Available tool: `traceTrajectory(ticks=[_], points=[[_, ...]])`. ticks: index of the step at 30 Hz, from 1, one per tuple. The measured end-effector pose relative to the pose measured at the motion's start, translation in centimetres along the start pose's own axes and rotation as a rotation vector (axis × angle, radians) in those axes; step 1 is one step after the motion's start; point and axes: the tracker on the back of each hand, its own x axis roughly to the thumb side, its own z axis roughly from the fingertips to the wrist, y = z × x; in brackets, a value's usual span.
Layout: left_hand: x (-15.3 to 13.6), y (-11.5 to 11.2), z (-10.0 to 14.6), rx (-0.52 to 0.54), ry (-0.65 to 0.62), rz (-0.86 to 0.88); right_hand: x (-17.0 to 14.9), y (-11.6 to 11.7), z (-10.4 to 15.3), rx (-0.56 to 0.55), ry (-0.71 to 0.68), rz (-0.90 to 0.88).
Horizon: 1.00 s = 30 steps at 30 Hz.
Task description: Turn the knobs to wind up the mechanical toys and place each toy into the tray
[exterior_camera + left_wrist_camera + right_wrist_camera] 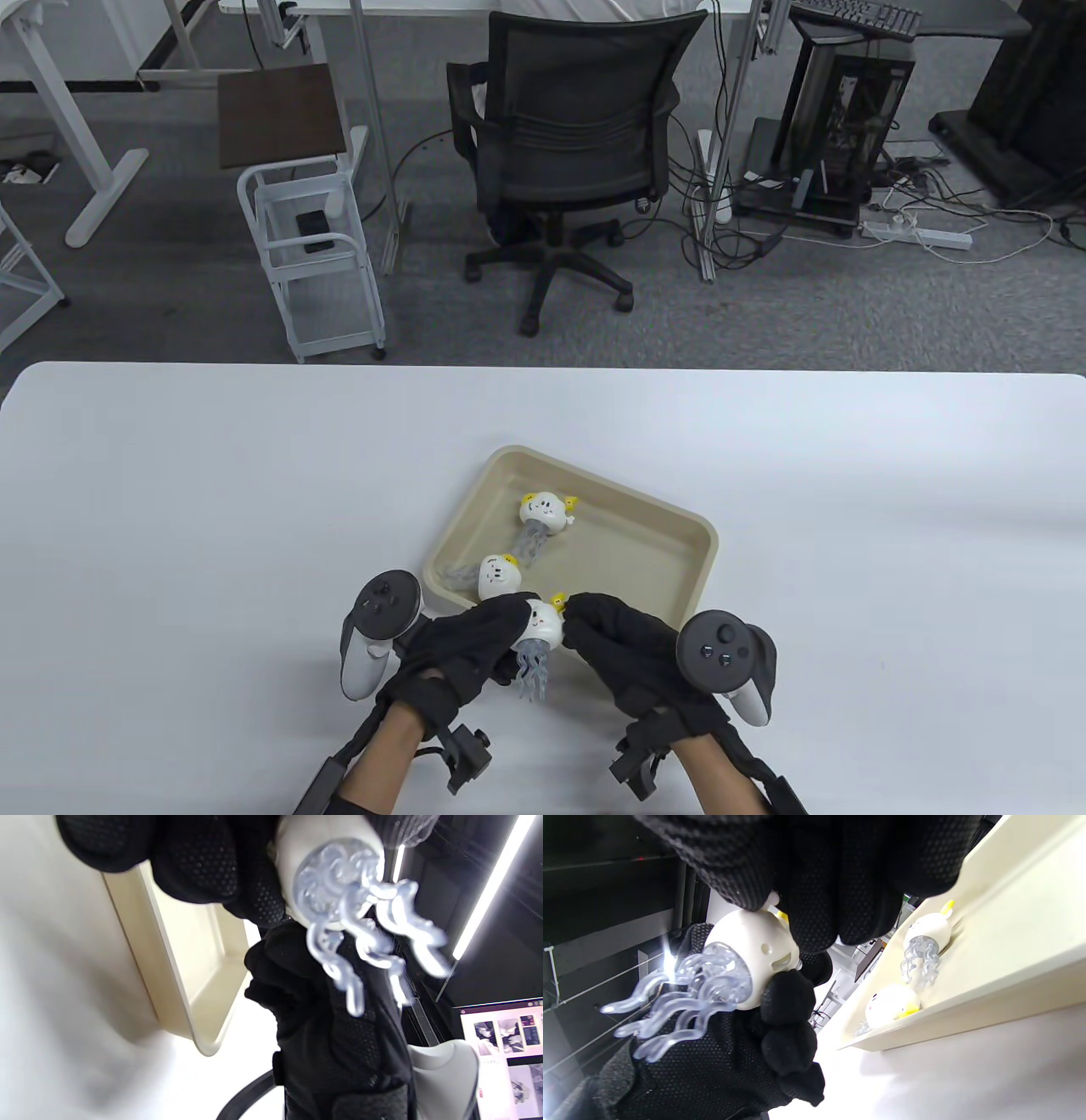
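Note:
A white jellyfish toy (543,626) with clear tentacles (533,673) and a yellow knob (559,602) is held just above the near rim of the beige tray (645,501). My left hand (475,641) grips its white body (755,940) from the left. My right hand (607,632) pinches the yellow knob at its top. The tentacles (360,925) hang toward the wrist cameras. Two more jellyfish toys lie in the tray: one (544,509) at the far side, one (499,576) near the left corner.
The white table (212,526) spreads wide to the left and right of the tray. An office chair (568,144), a small white cart (310,246) and computer gear stand on the floor beyond the far edge.

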Motion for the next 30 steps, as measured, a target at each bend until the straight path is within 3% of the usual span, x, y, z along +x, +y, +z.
traceTrajectory(ticks=[6,10,16,26,30], points=[[1.7,-0.9,0.2,0.001,-0.142,-0.239,-1.6,0.3,0.2,-0.039,0.248,-0.338],[1.8,-1.6,0.1,-0.023,-0.155,-0.221,-2.1,0.3,0.4,-0.054,0.362,-0.464],[1.1,-1.0,0.0,0.030,-0.099,-0.175,-1.5,0.0,0.1,-0.050,0.230,-0.276],[-0.5,-0.1,-0.3,-0.061,0.025,0.069,0.0,0.2,0.0,-0.008,0.020,-0.046],[-0.5,-0.1,-0.3,-0.073,-0.012,0.091,0.1,0.1,-0.1,0.020,-0.017,-0.030]])
